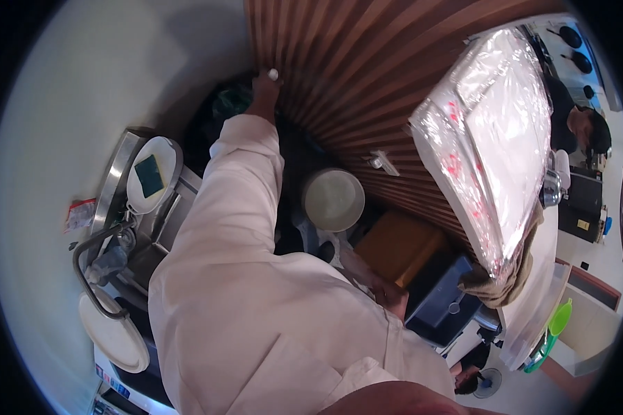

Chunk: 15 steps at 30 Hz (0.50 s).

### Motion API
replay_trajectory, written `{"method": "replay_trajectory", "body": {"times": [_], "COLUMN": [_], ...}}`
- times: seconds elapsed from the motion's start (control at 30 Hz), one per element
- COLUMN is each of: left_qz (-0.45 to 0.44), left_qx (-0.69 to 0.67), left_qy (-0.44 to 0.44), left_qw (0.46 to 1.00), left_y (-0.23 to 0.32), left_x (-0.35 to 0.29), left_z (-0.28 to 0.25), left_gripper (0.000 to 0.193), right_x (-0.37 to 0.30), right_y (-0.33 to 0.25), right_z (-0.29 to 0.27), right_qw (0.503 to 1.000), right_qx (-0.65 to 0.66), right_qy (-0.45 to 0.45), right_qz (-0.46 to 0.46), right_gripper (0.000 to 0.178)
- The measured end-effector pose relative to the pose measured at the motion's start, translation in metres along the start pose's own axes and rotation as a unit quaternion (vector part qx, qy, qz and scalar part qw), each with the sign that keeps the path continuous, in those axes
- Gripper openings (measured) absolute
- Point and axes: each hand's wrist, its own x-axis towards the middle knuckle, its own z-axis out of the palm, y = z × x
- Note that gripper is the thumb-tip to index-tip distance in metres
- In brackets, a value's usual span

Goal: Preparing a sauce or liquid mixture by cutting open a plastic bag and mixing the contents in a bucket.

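My left arm stretches far forward toward the corner where the pale wall meets the brown slatted panel. At its end my left hand [264, 88] is closed on a small white thing [273, 74], too small to name. Just left of that hand bunches a dark green plastic bag [230, 102]. My right hand [390, 297] is low, in front of my body, beside a brown box [403, 243]. Its fingers look curled round a pale translucent plastic bag [353, 265], partly hidden by my sleeve. Ahead of it stands a round whitish bucket [333, 199].
On the left, a green scouring pad [149, 176] lies on a white lid [165, 152] by a sink with a curved tap [82, 259]. A dark blue bin [439, 304] stands at right. Plastic-wrapped white sheets [502, 138] rest above it. Other people [588, 131] are beyond.
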Motion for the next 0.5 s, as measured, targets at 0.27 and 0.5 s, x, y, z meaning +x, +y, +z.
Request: {"method": "replay_trajectory", "body": {"times": [0.27,0.5], "left_qz": [0.151,0.285], "left_qx": [0.027,-0.353], "left_qy": [0.128,0.26], "left_qw": [0.98,0.852], "left_y": [0.129,0.257], "left_x": [-0.09,-0.201], "left_z": [-0.127,-0.291], "left_gripper": [0.041,0.026], "right_x": [-0.017,-0.052], "right_y": [0.007,0.055], "right_z": [-0.007,-0.017], "right_qw": [0.991,0.968], "right_qx": [0.014,0.065], "right_qy": [0.068,0.066], "right_qz": [-0.111,-0.235], "right_gripper": [0.024,0.02]}}
